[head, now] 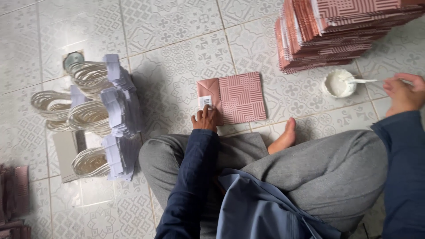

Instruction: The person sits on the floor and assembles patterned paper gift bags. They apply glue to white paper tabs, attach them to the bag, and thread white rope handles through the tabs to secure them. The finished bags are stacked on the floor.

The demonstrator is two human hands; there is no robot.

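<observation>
Paper bundles first, on my far left: I count four bunches of white cord handles (90, 117) with stacked white slips, lying on the tiled floor (177, 48). One flat pink bag (232, 98), patterned with a plain folded flap and a small white label, lies in front of my knees. My left hand (204, 118) presses flat on its near left corner, fingers spread, holding nothing. One tall stack (341, 31) of the same bags sits at the back right. One white glue bowl (338, 83) stands beside it. My right hand (403, 94) pinches a stick (369, 81) dipped in the bowl.
</observation>
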